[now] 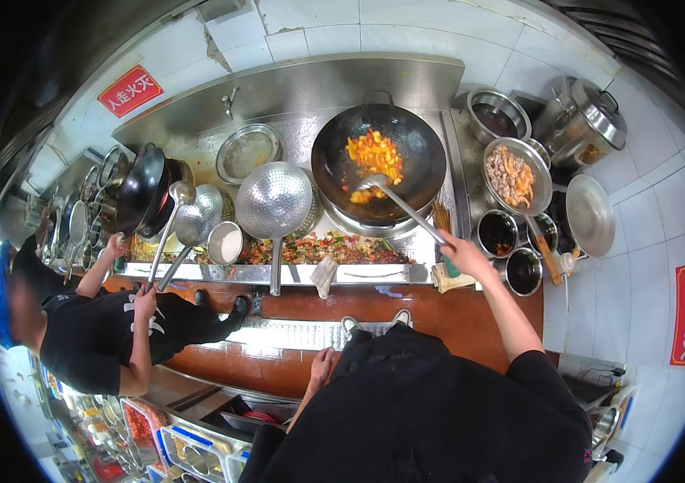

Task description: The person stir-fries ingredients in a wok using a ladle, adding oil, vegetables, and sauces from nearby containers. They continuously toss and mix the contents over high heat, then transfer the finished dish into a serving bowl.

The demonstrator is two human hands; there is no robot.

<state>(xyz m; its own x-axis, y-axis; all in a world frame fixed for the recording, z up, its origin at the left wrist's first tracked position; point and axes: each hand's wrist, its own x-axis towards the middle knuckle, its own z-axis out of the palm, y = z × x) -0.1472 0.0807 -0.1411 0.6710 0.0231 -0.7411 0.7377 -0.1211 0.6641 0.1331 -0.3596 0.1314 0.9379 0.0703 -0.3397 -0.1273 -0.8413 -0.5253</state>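
My right hand (466,258) is shut on the handle of a long metal wok ladle (405,207). The ladle's bowl rests inside a large black wok (333,160), touching the near edge of the food. That food is a glossy heap of orange and yellow pieces (374,154) on the wok's bottom, with a smaller clump (367,195) close to the ladle. My left hand (321,367) hangs low beside my body, away from the stove. No object shows in it, but its fingers are too small and turned to read clearly.
Right of the wok, a strainer (517,175) with cooked meat sits above dark-filled pots (523,271). A bamboo brush (442,218) stands nearby. Left are a perforated skimmer (275,199) and food scraps (330,249). Further left, a co-worker (89,338) holds a ladle (167,235) and a wok (142,190).
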